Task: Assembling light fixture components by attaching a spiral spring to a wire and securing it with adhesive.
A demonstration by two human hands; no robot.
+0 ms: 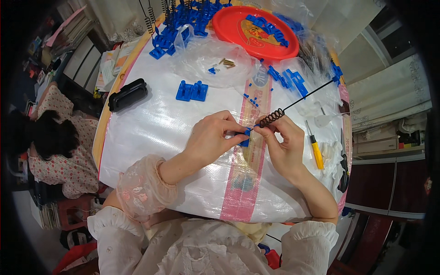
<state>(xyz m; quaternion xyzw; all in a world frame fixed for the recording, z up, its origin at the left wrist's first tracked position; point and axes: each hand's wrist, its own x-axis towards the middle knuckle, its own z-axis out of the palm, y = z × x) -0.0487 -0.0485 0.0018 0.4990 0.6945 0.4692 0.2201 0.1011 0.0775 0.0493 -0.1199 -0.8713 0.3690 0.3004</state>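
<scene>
Pinching a blue clip in my left hand, right hand grasping the spring rod; at frame centre, the rod may slip off the clip, I judge.

surface cover: white woven sheet with a pink printed stripe. plastic clips: blue. tray: red, yellow motif inside. coiled spring wire: black. screwdriver: yellow handle. case: black. small pins: apparently brass-coloured. sleeves: sheer pink floral over white.
</scene>
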